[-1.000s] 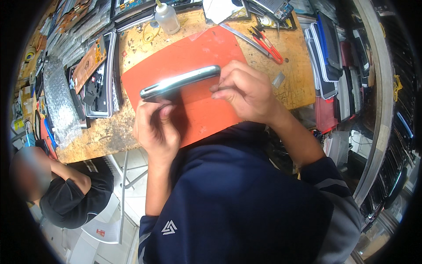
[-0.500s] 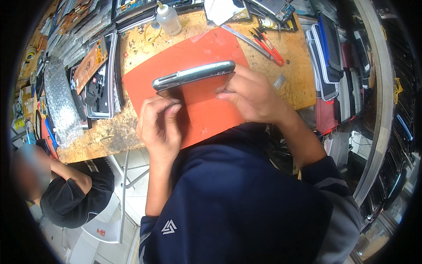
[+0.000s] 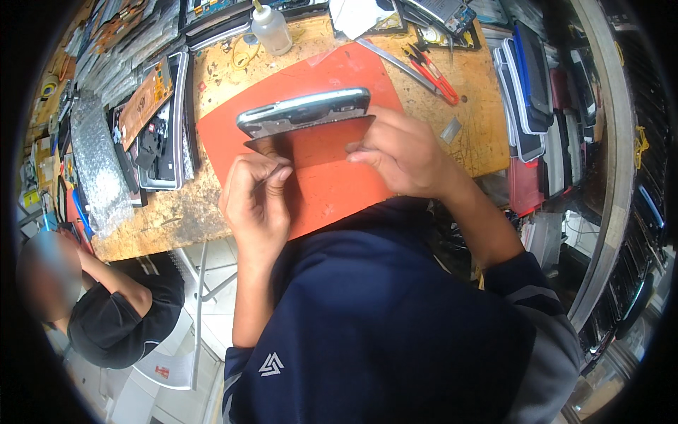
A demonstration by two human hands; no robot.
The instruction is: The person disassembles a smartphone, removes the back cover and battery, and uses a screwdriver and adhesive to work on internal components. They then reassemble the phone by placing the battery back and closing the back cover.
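Observation:
A phone body with a silver frame is held up above an orange mat, and a thin dark panel is parted from it along its lower side. My left hand pinches the left end of the phone and panel. My right hand holds the right end, fingers closed on the panel's edge. Both hands are over the mat, close to my chest.
The worn wooden bench carries a plastic squeeze bottle, red-handled cutters, metal tweezers, a white cloth and stacked phones and parts at left and right. Another person in black sits at lower left.
The phone has been raised and moved right, away from the mat. The dark panel now hangs apart from the silver frame, where before the two lay closed together.

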